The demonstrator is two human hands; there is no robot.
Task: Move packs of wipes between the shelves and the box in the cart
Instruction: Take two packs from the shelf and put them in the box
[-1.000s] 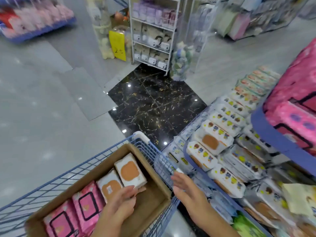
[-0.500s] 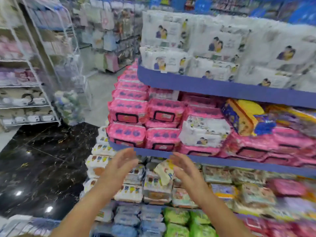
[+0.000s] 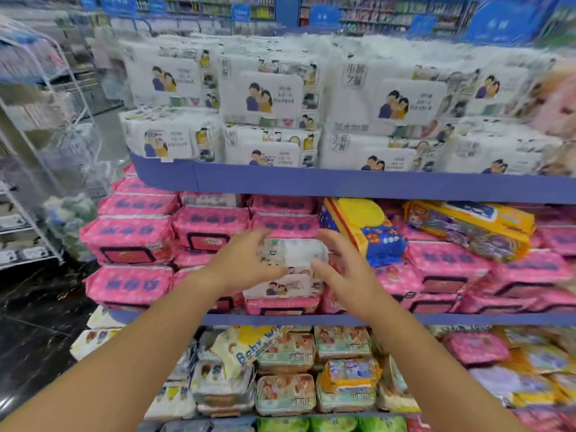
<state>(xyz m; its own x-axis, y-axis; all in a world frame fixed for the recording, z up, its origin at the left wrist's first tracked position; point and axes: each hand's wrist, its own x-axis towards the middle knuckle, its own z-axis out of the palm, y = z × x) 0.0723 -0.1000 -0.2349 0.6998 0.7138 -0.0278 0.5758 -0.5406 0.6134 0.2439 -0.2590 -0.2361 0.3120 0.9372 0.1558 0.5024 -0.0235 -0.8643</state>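
Note:
A white pack of wipes point(image 3: 293, 266) with a cartoon couple printed on it sits among pink packs point(image 3: 134, 232) on the middle shelf point(image 3: 343, 319). Both my arms reach up toward it. My left hand point(image 3: 241, 263) is at its left side and my right hand point(image 3: 346, 269) at its right side, fingers spread and relaxed. Neither hand grips it; whether the fingertips touch the pack is unclear. The cart and its box are out of view.
The top shelf point(image 3: 311, 182) carries large white packs point(image 3: 268, 98). A yellow and blue pack point(image 3: 364, 232) leans right of the white one. The lower shelf holds mixed small packs point(image 3: 283, 394). A wire rack point(image 3: 40, 151) stands at the left over dark floor point(image 3: 37, 332).
The view swung up from the cart to the shelves. Both hands left the cart and rose from the lower shelf level to either side of the white pack on the middle shelf.

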